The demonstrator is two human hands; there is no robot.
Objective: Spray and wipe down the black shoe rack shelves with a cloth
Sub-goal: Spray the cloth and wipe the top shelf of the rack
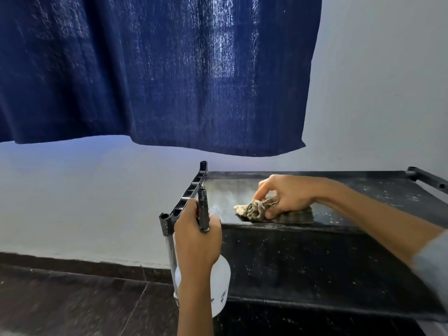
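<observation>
1. Pale walls and a dark tiled floor [72, 299] frame the head view, with a navy curtain [155, 69] hanging above a black shoe rack [189, 192] set against the wall.
2. On the top shelf [363, 190], the right hand [288, 195] presses a crumpled tan cloth [257, 209] near the front left corner, fingers closed over it; pale specks are scattered over the shelf to the right and over the lower shelf [315, 267].
3. At the rack's left post, the left hand [197, 243] is wrapped tight around the neck of a white spray bottle [219, 287], its dark trigger head [203, 209] pointing up and away.
4. Judged from here, the wet patch looks small: wiping beyond it could smear dry dust, and the fabric shelf may sag under a hard press.
5. Bottle and post sit close together, so a careless swing could knock them.
</observation>
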